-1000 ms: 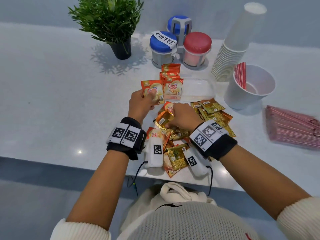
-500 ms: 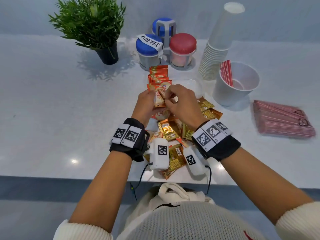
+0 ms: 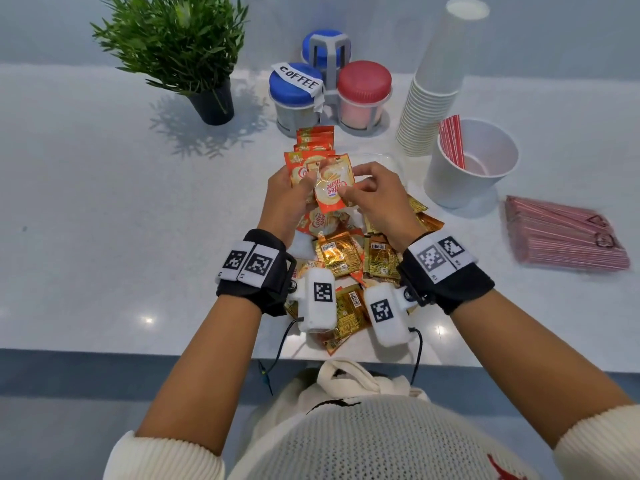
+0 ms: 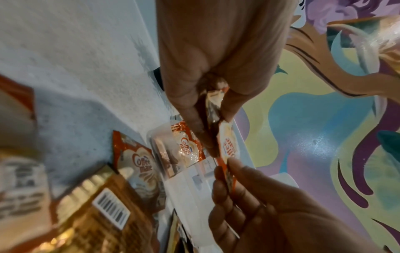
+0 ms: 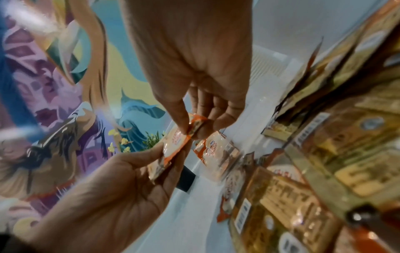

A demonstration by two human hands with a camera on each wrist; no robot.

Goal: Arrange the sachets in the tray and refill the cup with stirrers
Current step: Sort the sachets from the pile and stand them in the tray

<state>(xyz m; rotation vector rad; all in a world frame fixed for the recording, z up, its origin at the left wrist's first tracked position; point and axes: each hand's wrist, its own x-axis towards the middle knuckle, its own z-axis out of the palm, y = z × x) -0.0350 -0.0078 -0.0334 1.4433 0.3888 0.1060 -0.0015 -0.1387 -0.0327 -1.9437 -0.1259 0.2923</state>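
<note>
My left hand (image 3: pixel 300 188) holds a small bunch of orange creamer sachets (image 3: pixel 298 169) upright between thumb and fingers, just in front of the clear tray (image 3: pixel 389 160). My right hand (image 3: pixel 349 192) pinches one more orange sachet (image 3: pixel 333 190) by its edge and holds it against that bunch. In the left wrist view that sachet (image 4: pixel 227 147) is seen edge-on. A row of orange sachets (image 3: pixel 314 136) stands at the tray's left end. Gold and orange sachets (image 3: pixel 341 254) lie heaped under my wrists. The white cup (image 3: pixel 485 181) holds a few red stirrers (image 3: pixel 452 140).
A flat pack of pink stirrers (image 3: pixel 564 233) lies at the right. A tall stack of paper cups (image 3: pixel 434 88) stands behind the white cup. Three lidded canisters in a rack (image 3: pixel 330 91) and a potted plant (image 3: pixel 180 46) are at the back.
My right hand has left the heap with an orange sachet and brought it up to the bunch in my left hand. Both hands now meet in front of the tray.
</note>
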